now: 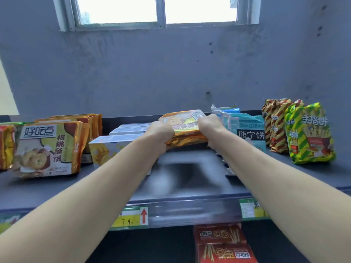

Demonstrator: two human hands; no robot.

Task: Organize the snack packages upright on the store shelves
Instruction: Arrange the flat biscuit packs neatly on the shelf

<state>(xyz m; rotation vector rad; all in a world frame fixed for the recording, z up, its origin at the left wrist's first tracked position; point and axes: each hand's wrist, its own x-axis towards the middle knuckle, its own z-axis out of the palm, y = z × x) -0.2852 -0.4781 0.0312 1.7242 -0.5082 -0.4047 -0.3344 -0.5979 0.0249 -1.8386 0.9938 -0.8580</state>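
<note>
Head view: left hand (pixel 161 132) and right hand (pixel 209 124) grip orange package (pixel 185 128).

The middle package (pixel 185 128) is orange and yellow; the left pack (pixel 49 149) has orange edges round a pale green face. The blue packs (pixel 248 131) are light blue and white, the striped bags (pixel 275 126) wear red-brown and gold diagonals, the front bag (pixel 309 133) green and yellow ones. The shelf (pixel 47 188) is dark grey.

Left of the central orange foil biscuit pack (pixel 185 128): three white cardboard boxes (pixel 106 140). Right: at least three pale blue bags (pixel 250 130), two brown-striped bags (pixel 277 128), one green-striped bag (pixel 309 133).
</note>
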